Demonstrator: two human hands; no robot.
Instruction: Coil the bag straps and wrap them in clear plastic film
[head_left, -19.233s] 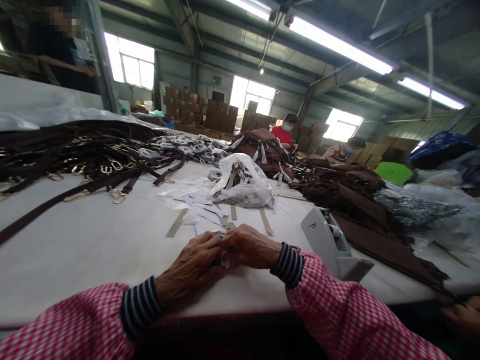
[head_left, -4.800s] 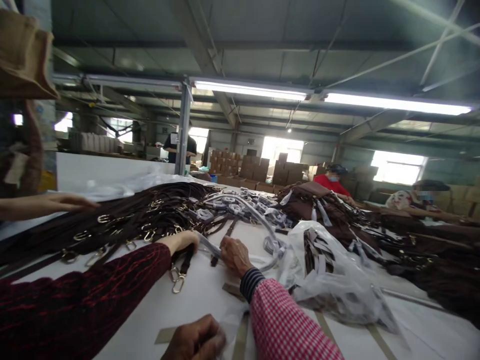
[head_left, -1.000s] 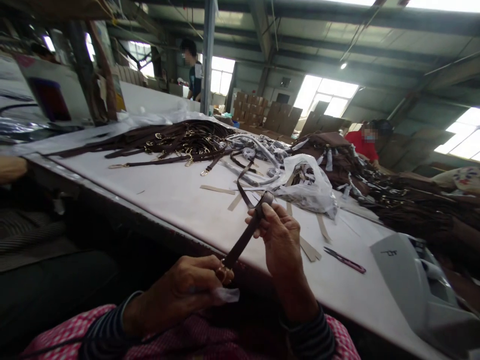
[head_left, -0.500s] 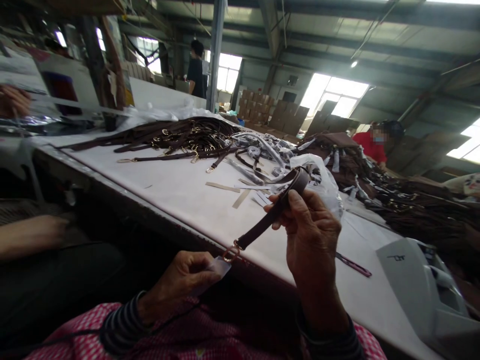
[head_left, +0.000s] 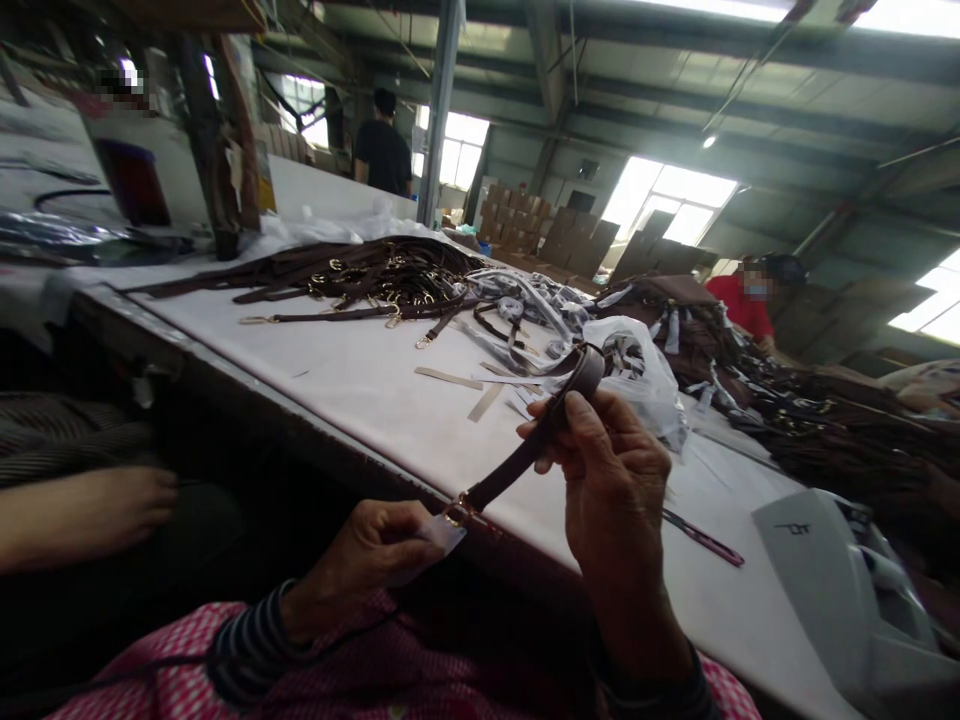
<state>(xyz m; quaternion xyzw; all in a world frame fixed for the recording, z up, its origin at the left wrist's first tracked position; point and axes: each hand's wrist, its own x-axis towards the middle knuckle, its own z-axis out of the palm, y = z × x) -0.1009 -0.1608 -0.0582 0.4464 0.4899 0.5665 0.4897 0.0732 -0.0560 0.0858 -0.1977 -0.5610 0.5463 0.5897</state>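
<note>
My right hand is closed on a dark brown strap, pinching it near a looped, folded part at the top. The strap slants down to the left and ends in a gold-coloured metal clasp. At that end my left hand pinches a small whitish, translucent sheet, perhaps plastic or thin paper, which meets the clasp. Whether the sheet is wrapped around the metal I cannot tell. Both hands are just over the table's near edge.
The white table carries a heap of brown straps, a clear plastic bag and paper strips. A dark, reddish-handled tool lies by a grey-white machine. A co-worker's arm is at left.
My right hand has shifted slightly left and down with the strap, and the clasp now sits closer to the sheet. At left, the co-worker's arm has moved a little to the right.
</note>
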